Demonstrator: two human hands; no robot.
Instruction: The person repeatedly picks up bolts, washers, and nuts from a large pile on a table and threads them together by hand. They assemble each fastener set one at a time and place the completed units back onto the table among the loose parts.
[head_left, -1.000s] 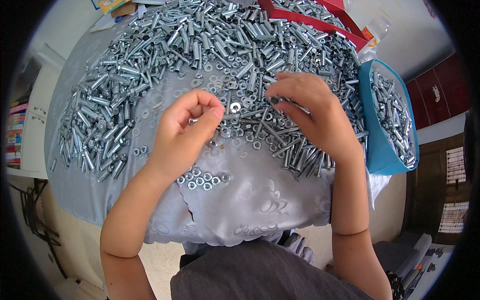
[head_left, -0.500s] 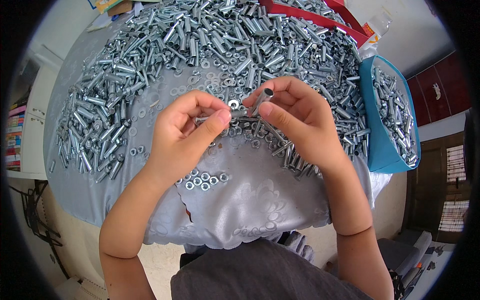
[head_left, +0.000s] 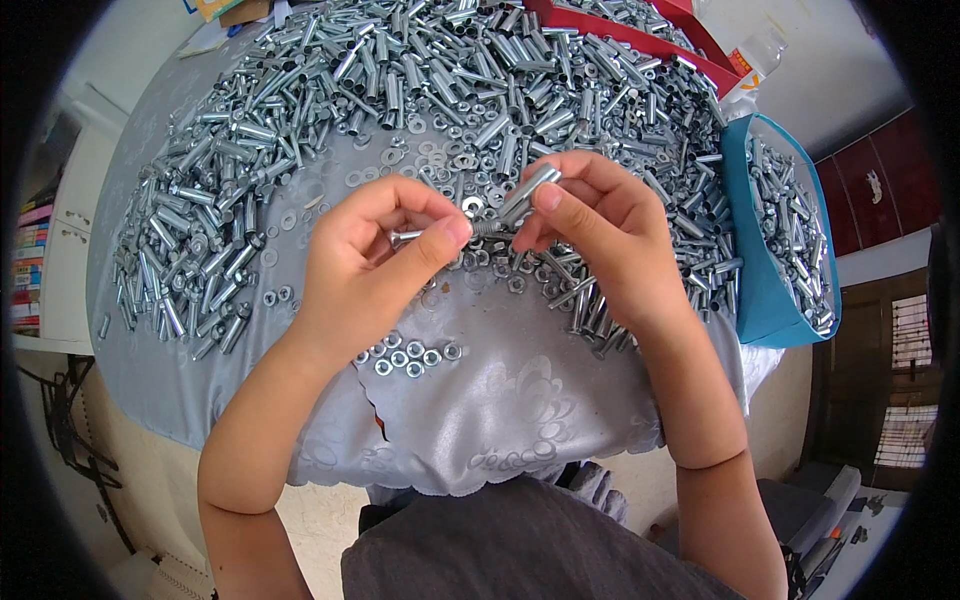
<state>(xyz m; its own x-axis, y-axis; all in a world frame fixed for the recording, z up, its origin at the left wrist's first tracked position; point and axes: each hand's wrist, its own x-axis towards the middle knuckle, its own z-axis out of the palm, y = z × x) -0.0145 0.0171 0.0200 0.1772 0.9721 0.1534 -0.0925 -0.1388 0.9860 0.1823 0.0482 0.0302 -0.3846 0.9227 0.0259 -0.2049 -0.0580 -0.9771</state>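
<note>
My left hand [head_left: 368, 258] pinches a bolt [head_left: 489, 228] between thumb and forefinger. The bolt lies almost level, its threaded end pointing right and its head showing inside the hand. A shiny metal sleeve [head_left: 530, 194] is in my right hand [head_left: 608, 228], gripped by thumb and fingers and tilted up to the right. The sleeve's lower end is close to the bolt's threaded tip; whether they touch I cannot tell. Below the hands, a small group of hex nuts [head_left: 414, 369] sits on the grey tablecloth [head_left: 510, 400]. Flat washers [head_left: 432, 152] are scattered just beyond my fingers.
A wide heap of metal sleeves and bolts [head_left: 400, 75] covers the far table and both sides. At right stands a blue fabric bin [head_left: 738, 230] full of bolts. A red box [head_left: 640, 45] and a clear bottle [head_left: 762, 52] are at the far right. The cloth has a tear [head_left: 378, 415].
The sleeve in my right hand has tipped, so its open upper end no longer faces me. My left hand has shifted slightly right, exposing the bolt's head more.
</note>
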